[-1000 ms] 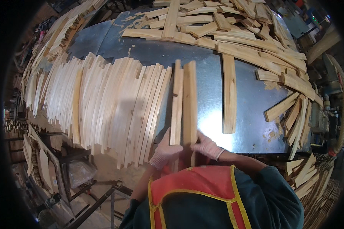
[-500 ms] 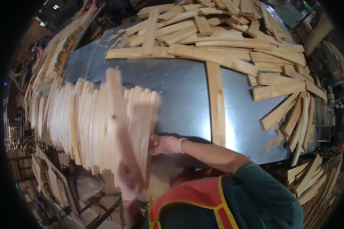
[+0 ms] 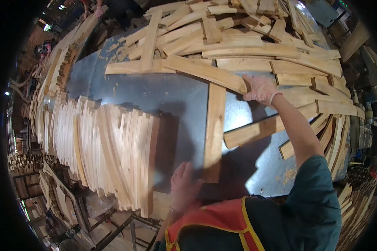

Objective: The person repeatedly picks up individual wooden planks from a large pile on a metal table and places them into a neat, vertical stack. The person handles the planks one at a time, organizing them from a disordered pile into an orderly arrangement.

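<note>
My right hand [image 3: 262,90], in a pale knit glove, grips the right end of a light wooden board [image 3: 205,74] at the front of a loose pile of boards [image 3: 238,48]. My left hand [image 3: 183,184], gloved too and a little blurred, holds nothing; its fingers reach forward over the near side of the metal table [image 3: 171,94]. Beside it, a single board [image 3: 215,134] lies lengthwise toward me. To the left stands a tight row of narrow boards on edge [image 3: 144,150], with one slanting board [image 3: 113,154] lying across the top.
Another board [image 3: 255,131] lies slantwise on the table at the right. Sawdust [image 3: 287,178] is scattered near the right edge. A metal frame [image 3: 134,221] stands below the row. At the far upper left, another person's hand [image 3: 99,11] is by a long board stack [image 3: 77,35].
My left hand has put its board onto the row and moved right, away from it. My right hand has gone from the row to the pile and taken hold of a board there.
</note>
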`<state>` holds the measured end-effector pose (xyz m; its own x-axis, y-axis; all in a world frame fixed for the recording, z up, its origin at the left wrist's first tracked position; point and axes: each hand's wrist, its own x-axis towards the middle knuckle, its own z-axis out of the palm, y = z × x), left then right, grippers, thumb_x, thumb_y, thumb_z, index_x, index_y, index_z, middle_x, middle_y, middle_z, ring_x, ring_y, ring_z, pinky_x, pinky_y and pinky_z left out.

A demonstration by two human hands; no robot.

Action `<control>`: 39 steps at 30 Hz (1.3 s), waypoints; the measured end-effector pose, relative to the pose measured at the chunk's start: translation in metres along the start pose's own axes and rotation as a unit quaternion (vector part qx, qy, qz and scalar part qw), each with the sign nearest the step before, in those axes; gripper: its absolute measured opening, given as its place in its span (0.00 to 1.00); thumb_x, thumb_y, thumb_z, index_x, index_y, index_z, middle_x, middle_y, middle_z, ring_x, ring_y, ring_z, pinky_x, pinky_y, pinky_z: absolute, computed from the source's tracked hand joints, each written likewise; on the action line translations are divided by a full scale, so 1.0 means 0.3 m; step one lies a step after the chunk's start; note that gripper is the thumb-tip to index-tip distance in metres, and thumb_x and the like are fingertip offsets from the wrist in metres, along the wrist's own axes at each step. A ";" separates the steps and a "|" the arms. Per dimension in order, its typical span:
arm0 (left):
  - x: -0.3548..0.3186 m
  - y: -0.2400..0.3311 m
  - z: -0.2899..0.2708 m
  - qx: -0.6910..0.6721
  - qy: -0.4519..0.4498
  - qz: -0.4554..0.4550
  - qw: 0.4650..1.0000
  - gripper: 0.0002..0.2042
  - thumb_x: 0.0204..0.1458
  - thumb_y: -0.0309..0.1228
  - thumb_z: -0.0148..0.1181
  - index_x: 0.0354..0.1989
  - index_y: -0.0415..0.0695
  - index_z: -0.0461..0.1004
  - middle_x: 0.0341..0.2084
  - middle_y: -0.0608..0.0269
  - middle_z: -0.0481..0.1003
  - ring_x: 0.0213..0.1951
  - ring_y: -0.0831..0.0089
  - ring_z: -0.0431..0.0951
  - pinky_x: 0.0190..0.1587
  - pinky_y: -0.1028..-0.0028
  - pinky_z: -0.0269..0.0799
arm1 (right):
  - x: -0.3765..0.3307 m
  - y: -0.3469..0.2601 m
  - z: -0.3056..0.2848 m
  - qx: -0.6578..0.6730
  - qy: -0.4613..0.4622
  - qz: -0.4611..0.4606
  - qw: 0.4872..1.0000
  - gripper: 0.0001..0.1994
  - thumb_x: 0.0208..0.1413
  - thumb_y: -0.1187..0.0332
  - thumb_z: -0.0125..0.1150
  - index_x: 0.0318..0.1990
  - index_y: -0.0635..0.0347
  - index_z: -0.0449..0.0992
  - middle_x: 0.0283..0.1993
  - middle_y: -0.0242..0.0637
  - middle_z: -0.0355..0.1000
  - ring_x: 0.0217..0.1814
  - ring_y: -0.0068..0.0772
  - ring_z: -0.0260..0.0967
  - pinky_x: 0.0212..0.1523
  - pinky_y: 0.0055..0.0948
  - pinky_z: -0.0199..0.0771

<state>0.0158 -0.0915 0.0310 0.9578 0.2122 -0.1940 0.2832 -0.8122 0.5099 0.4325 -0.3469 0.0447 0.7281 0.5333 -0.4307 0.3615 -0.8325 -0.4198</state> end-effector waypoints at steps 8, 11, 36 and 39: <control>0.079 0.010 0.070 -0.762 -0.193 -0.205 0.584 0.21 0.65 0.31 0.61 0.65 0.39 0.71 0.53 0.58 0.78 0.53 0.69 0.81 0.54 0.66 0.79 | -0.438 -0.341 0.452 0.332 -0.106 -0.162 0.923 0.36 0.62 0.43 0.69 0.69 0.57 0.71 0.59 0.52 0.76 0.65 0.54 0.73 0.68 0.43 0.70; 0.029 -0.117 0.051 -0.614 -0.142 -0.195 0.751 0.17 0.60 0.28 0.61 0.57 0.39 0.76 0.43 0.62 0.81 0.42 0.69 0.83 0.45 0.67 0.81 | -0.417 -0.296 0.486 -0.049 0.125 -0.083 0.987 0.38 0.56 0.41 0.67 0.71 0.49 0.70 0.67 0.49 0.73 0.73 0.53 0.66 0.74 0.50 0.62; 0.047 -0.385 0.080 -0.520 -0.128 -0.179 0.825 0.23 0.62 0.30 0.63 0.66 0.40 0.74 0.50 0.59 0.76 0.48 0.68 0.76 0.51 0.66 0.73 | -0.664 -0.460 0.170 0.190 0.183 -0.098 0.960 0.43 0.44 0.47 0.80 0.66 0.61 0.74 0.51 0.46 0.78 0.50 0.45 0.79 0.55 0.40 0.82; -0.055 -0.497 0.137 -0.598 -0.118 -0.117 0.784 0.23 0.64 0.28 0.63 0.67 0.39 0.74 0.54 0.56 0.78 0.52 0.69 0.78 0.58 0.70 0.74 | -0.493 -0.293 0.252 0.492 0.142 0.004 0.859 0.32 0.59 0.44 0.73 0.59 0.63 0.78 0.44 0.34 0.78 0.43 0.30 0.78 0.48 0.35 0.82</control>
<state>-0.0444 0.0038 -0.0762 0.8770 0.0586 -0.4769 0.4285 0.3533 0.8316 0.2490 -0.3413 0.0848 0.8916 0.3531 -0.2834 -0.2098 -0.2324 -0.9497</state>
